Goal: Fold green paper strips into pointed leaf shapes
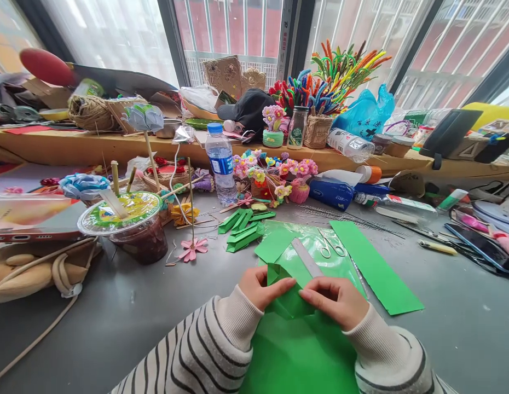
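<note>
A folded piece of green paper [289, 303] is held between both hands above a large green sheet [304, 361]. My left hand [260, 290] pinches its left part, thumb on top. My right hand [339, 298] grips its right edge between thumb and fingers. Just beyond the hands, a ruler [306, 258] and scissors [331, 244] lie on a clear plastic packet of green paper. To the right is a long green strip [377, 268], and a green square [274, 245] sits to the left. Folded green paper pieces [244, 236] lie farther back.
On the left stand a lidded drink cup [135, 235] and a pink paper flower [192, 249] on a stick. A water bottle [220, 167] is at the back. Thin wires [353, 219], a cutter [438, 247] and a phone [484, 249] lie on the right. Behind is a cluttered wooden ledge [176, 153].
</note>
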The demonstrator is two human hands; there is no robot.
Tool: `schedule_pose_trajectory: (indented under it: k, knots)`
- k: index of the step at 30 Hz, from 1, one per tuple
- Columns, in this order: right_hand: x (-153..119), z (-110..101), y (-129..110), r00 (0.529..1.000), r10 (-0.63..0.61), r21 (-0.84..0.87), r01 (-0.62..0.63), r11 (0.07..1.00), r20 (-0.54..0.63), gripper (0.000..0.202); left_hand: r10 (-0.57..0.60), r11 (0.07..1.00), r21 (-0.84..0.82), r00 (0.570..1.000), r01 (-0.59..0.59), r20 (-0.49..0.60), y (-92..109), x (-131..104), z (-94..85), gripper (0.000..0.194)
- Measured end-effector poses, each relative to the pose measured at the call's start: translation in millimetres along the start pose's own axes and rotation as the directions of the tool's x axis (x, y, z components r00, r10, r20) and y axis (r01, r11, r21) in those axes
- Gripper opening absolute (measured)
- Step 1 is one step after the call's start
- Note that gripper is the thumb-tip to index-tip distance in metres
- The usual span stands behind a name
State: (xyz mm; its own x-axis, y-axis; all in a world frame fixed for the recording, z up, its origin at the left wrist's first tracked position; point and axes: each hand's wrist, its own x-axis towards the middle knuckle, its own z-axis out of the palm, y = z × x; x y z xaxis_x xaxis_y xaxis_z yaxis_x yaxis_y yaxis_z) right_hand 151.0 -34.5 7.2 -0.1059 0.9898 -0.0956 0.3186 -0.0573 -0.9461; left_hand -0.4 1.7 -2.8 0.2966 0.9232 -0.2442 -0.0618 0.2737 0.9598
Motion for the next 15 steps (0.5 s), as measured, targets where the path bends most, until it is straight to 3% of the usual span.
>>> schedule_pose_trajectory:
  k: [15]
  knots:
    - [2.1, -4.4, 0.5, 0.997, 0.063, 0.051, -0.066, 0.997, 0.048, 0.025, -0.027, 1.000, -0.013, 0.998, 0.027, -0.055, -4.7, 2.7, -1.4, 0.029]
